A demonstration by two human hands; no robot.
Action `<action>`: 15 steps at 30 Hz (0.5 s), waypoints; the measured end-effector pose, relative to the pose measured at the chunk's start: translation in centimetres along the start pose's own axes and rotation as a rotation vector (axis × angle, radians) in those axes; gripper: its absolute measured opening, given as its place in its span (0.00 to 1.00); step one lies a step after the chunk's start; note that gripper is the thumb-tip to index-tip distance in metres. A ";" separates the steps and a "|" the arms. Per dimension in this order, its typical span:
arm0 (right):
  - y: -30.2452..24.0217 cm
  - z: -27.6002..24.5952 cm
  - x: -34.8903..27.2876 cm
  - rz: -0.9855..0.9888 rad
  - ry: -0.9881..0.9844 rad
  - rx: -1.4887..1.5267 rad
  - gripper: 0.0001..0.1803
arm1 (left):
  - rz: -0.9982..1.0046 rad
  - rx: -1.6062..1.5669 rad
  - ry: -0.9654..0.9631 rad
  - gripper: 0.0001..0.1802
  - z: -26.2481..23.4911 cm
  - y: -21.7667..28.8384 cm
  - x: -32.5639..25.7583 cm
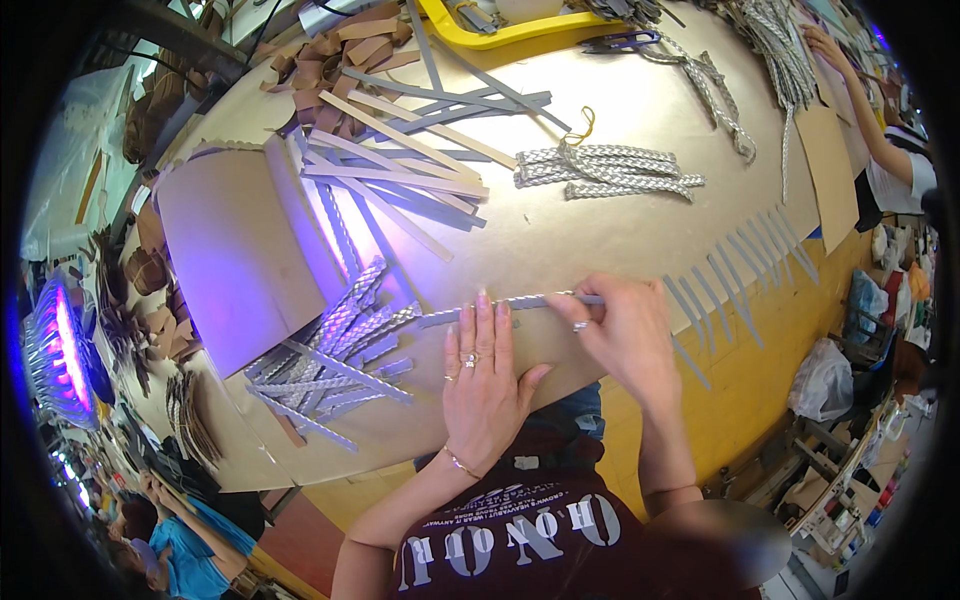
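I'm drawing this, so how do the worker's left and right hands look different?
The left hand lies flat, fingers stretched across the grey strip; the right hand is curled, pinching it. The left hand has a bracelet at its wrist; the right hand shows none. Both have at least one ring.

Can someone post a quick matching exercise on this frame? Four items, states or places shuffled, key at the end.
Items
1. Left hand
2. Tray
3. Right hand
4. Braid bundle

States or places
A. pinching the strip near its right end
B. silver, lying beyond the strip
C. flat, fingers extended, fingertips at the strip
D. yellow, at the top edge of the picture

Pairs: 1-C, 2-D, 3-A, 4-B
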State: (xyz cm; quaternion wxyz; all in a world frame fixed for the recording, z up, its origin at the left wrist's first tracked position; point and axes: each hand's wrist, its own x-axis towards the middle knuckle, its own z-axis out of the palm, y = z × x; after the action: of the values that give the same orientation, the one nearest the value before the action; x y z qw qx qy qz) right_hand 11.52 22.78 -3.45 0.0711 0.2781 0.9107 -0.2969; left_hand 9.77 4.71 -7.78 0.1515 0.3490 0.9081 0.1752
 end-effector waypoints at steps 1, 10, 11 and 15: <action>0.4 -0.6 0.0 0.030 -0.039 0.089 0.18 | 0.002 0.010 0.000 0.47 0.1 0.0 0.0; 1.0 1.0 -0.6 -0.028 0.154 -0.006 0.15 | -0.013 0.068 0.020 0.46 -0.1 0.5 0.2; 1.1 1.2 -0.7 -0.027 0.163 -0.014 0.14 | -0.017 0.081 0.019 0.45 -0.2 0.7 0.3; 1.2 1.4 -0.8 -0.068 0.207 -0.040 0.14 | -0.016 0.127 0.021 0.42 -0.4 1.1 0.6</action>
State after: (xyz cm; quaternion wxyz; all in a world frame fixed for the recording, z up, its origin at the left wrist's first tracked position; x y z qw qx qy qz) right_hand 12.83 22.38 -4.92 -0.0281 0.2749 0.9278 -0.2507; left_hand 9.81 5.77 -7.02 0.1208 0.3487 0.9217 0.1196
